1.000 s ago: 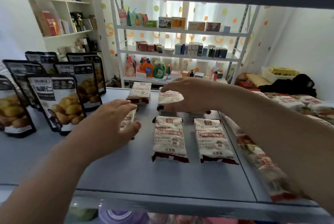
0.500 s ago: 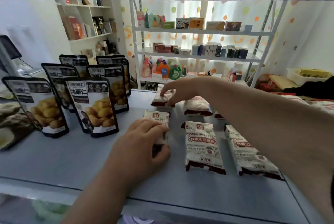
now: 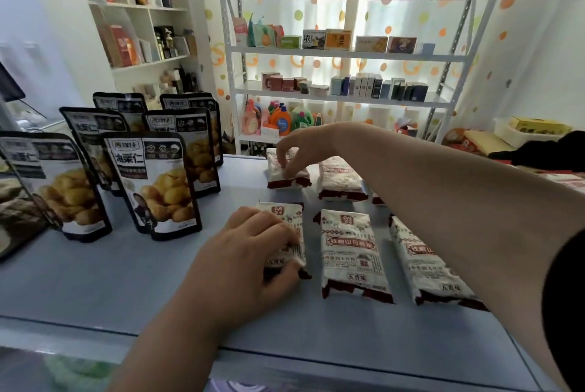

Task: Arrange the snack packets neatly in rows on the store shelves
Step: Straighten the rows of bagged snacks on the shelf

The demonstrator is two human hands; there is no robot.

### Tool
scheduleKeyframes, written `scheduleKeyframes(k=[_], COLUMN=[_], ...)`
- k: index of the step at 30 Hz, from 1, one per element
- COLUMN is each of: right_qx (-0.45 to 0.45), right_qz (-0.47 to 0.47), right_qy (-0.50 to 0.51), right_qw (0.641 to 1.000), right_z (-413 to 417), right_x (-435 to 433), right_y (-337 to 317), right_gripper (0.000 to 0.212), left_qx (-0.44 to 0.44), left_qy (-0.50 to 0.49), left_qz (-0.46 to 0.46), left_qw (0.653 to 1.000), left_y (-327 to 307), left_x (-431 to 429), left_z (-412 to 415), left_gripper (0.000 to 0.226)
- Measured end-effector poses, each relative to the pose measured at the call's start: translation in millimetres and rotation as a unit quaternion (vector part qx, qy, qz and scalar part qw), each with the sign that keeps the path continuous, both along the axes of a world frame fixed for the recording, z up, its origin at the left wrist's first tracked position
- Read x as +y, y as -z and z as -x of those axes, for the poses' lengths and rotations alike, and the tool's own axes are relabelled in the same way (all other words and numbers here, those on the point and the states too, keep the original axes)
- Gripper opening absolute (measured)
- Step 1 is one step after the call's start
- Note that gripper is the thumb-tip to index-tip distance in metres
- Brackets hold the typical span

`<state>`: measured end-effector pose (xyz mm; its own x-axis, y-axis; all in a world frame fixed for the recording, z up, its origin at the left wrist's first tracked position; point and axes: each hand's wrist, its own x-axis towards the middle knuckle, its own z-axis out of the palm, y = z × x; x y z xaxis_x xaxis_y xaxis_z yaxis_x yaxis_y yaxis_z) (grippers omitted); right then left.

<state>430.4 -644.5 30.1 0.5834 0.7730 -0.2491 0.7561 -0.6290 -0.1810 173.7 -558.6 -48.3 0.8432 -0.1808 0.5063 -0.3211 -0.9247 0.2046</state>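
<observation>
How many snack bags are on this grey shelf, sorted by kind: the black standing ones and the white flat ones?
Black standing pouches: 6
White flat packets: 6, one just a corner behind the forearm
Total: 12, leaving out the blurred bag at the far left edge and the pile at the far right.

One wide-angle camera, worn on the person's head, is looking forward and down into a grey shelf. It is sitting close: the left hand, gripping the front packet, is filling the lower middle, while the right hand is pinching the rear packet farther in. Beyond the fingers, the view is running through to white racks well behind.
</observation>
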Motion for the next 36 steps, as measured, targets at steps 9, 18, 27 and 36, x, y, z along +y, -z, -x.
scheduleKeyframes(k=[9,18,27,36], right_qx=[-0.019,-0.037,-0.080,-0.140], right_qz=[-0.028,-0.070,0.078,-0.022], right_qy=[0.004,0.018,0.062,0.061], right_qw=[0.999,0.997,0.992,0.988], right_z=[11,26,65,55], right_x=[5,-23,-180,-195], right_y=[9,-8,-31,-8], right_gripper=[0.032,0.047,0.057,0.058], left_qx=[-0.009,-0.028,-0.091,0.013], left_qy=[-0.003,-0.004,0.043,0.137], left_qz=[0.012,-0.010,-0.053,-0.183], left_qw=[1.000,1.000,0.993,0.973], left_y=[1,-1,-9,-15], left_x=[2,5,-38,-172], left_z=[1,3,7,-24], left_gripper=[0.027,0.025,0.036,0.055])
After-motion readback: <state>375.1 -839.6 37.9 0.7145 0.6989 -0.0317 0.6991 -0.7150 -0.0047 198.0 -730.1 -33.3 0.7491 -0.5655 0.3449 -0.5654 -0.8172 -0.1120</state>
